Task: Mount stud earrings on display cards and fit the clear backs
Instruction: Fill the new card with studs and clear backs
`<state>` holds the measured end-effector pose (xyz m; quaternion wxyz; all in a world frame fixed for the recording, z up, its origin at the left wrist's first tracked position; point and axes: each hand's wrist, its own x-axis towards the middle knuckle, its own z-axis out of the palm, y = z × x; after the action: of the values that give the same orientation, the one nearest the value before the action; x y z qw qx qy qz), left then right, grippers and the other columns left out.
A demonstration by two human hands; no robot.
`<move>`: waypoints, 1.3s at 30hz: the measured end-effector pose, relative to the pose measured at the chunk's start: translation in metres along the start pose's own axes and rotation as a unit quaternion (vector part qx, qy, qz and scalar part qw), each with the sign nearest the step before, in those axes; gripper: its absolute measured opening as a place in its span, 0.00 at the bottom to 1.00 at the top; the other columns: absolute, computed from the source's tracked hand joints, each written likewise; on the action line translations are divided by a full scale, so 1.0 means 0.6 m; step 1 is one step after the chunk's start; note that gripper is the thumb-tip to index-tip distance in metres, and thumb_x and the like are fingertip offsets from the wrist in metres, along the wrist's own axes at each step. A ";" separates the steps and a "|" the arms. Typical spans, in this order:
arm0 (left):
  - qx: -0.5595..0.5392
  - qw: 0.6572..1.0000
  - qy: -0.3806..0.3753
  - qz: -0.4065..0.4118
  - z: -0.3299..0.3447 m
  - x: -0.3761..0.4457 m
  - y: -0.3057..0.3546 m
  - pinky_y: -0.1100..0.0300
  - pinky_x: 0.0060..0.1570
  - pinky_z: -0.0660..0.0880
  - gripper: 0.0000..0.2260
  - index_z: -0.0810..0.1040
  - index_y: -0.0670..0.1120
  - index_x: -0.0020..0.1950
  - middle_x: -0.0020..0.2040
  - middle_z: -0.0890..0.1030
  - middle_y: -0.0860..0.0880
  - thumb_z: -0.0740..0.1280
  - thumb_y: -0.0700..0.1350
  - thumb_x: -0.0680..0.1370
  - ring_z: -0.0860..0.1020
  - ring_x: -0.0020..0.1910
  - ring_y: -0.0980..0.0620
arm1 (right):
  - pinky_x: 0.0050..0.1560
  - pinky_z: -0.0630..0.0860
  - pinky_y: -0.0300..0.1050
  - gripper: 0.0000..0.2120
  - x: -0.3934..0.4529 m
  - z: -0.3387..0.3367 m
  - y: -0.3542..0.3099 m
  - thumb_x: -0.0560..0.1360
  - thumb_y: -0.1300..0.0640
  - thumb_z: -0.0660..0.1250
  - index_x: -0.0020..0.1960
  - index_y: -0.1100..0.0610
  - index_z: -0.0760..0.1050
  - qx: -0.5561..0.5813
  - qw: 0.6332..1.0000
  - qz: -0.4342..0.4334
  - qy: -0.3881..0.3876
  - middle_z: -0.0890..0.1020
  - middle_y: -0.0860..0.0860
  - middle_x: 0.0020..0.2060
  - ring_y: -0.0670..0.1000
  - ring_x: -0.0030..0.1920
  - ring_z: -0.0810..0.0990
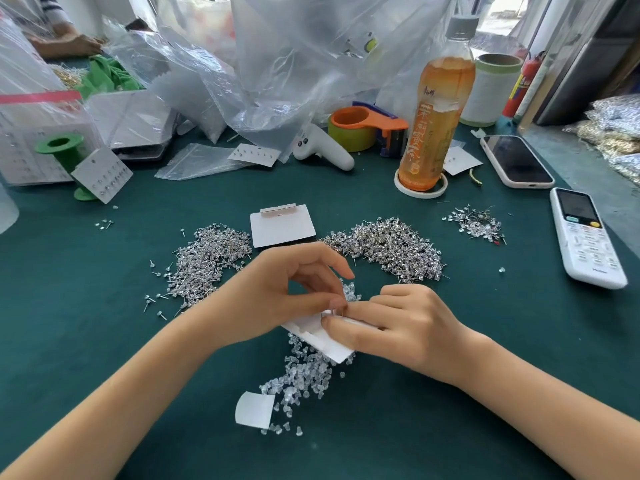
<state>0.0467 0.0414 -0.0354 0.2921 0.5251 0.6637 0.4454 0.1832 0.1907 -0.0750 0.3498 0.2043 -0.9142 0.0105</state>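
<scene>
A white display card [329, 342] lies tilted between my hands at the centre of the green table. My left hand [291, 292] pinches something small at the card's top edge, where thin stud posts stick up. My right hand [398, 323] grips the card with its fingers curled over it. Two heaps of stud earrings lie beyond my hands, one to the left [207, 258] and one to the right [391, 247]. A pile of clear backs [301, 379] spreads beneath and in front of the card. A blank card [282, 225] rests further back.
A tea bottle [433, 123] stands at the back right by a tape dispenser [367, 129]. A phone [516, 161] and a white remote [585, 237] lie to the right. Plastic bags [277, 64] and filled cards [102, 174] crowd the back left. Another person's hand [74, 43] is at the far left.
</scene>
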 end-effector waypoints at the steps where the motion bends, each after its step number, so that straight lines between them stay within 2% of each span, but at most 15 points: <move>1: 0.004 1.000 -0.002 0.002 0.000 0.000 0.001 0.61 0.48 0.77 0.11 0.77 0.45 0.53 0.42 0.84 0.50 0.71 0.37 0.73 0.82 0.44 0.52 | 0.22 0.67 0.43 0.08 0.000 0.000 0.000 0.70 0.68 0.71 0.43 0.57 0.84 0.003 1.000 0.000 0.000 0.80 0.52 0.30 0.51 0.25 0.68; 5: 0.021 1.000 -0.012 0.002 -0.004 0.001 0.004 0.61 0.50 0.77 0.10 0.77 0.47 0.54 0.42 0.84 0.52 0.72 0.40 0.73 0.82 0.44 0.53 | 0.23 0.67 0.43 0.09 -0.001 0.002 0.000 0.70 0.68 0.71 0.43 0.57 0.83 0.009 1.000 -0.003 -0.003 0.81 0.52 0.31 0.51 0.25 0.68; 10: 0.053 0.998 -0.032 -0.006 -0.007 0.001 0.008 0.69 0.48 0.74 0.10 0.78 0.48 0.53 0.42 0.84 0.54 0.72 0.39 0.74 0.82 0.44 0.56 | 0.23 0.66 0.42 0.09 -0.003 0.006 0.001 0.69 0.68 0.71 0.43 0.55 0.83 0.000 1.000 -0.008 0.005 0.80 0.51 0.30 0.51 0.25 0.64; 17: 0.072 0.997 -0.027 -0.020 -0.007 0.000 0.011 0.69 0.48 0.74 0.09 0.78 0.49 0.52 0.42 0.84 0.55 0.72 0.39 0.74 0.81 0.43 0.57 | 0.22 0.67 0.42 0.08 -0.002 0.007 0.001 0.69 0.66 0.73 0.43 0.55 0.84 -0.013 1.000 -0.020 0.013 0.81 0.51 0.31 0.50 0.24 0.66; 25: 0.099 0.994 -0.029 -0.028 -0.004 0.000 0.015 0.72 0.47 0.73 0.09 0.79 0.49 0.52 0.41 0.84 0.55 0.72 0.39 0.74 0.81 0.42 0.59 | 0.23 0.64 0.40 0.08 -0.001 0.006 -0.001 0.69 0.66 0.72 0.43 0.54 0.84 -0.014 1.000 -0.015 0.003 0.80 0.50 0.30 0.50 0.25 0.64; 39: 0.062 0.997 -0.004 -0.044 0.000 0.001 0.008 0.63 0.47 0.77 0.08 0.79 0.48 0.50 0.40 0.84 0.53 0.72 0.39 0.74 0.82 0.42 0.56 | 0.22 0.66 0.42 0.07 -0.001 0.006 0.001 0.71 0.65 0.71 0.43 0.54 0.84 -0.036 0.999 -0.016 0.010 0.80 0.50 0.29 0.50 0.24 0.66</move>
<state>0.0485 0.0422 -0.0310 0.2808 0.5144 0.7110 0.3886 0.1814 0.1909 -0.0781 0.3661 0.2060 -0.9071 -0.0260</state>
